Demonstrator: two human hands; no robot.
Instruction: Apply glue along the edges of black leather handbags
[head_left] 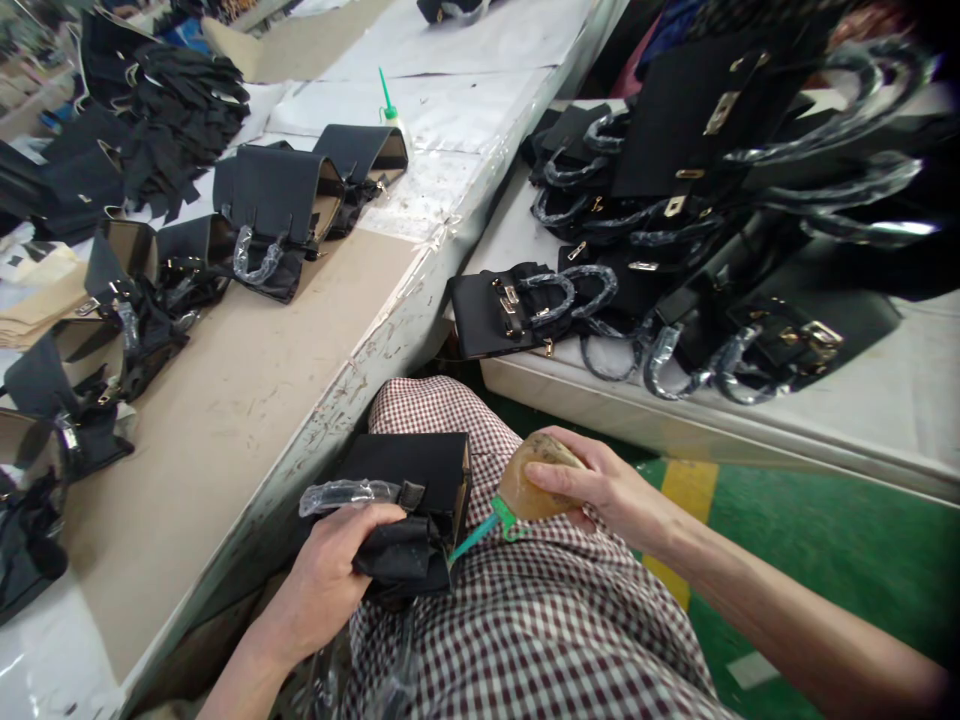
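Note:
A black handbag [405,460] rests on my lap over the checkered cloth [525,600]. My left hand [330,565] is closed on its near side, beside a handle wrapped in clear plastic [352,493]. In my right hand [592,475] is a squeeze glue bottle [536,478] with yellowish contents and a green nozzle [480,532]. The nozzle points down to the left, its tip at the right edge of the handbag. Whether glue is coming out is too small to tell. My left fingertips are partly hidden behind the bag's black material.
On the left table [247,400] stand several unfinished black bags [274,200]. Another glue bottle [391,118] with a green nozzle is farther back. Black bags with plastic-wrapped handles [517,310] lie piled on the right table [825,440]. A yellow stripe [686,490] crosses the green floor.

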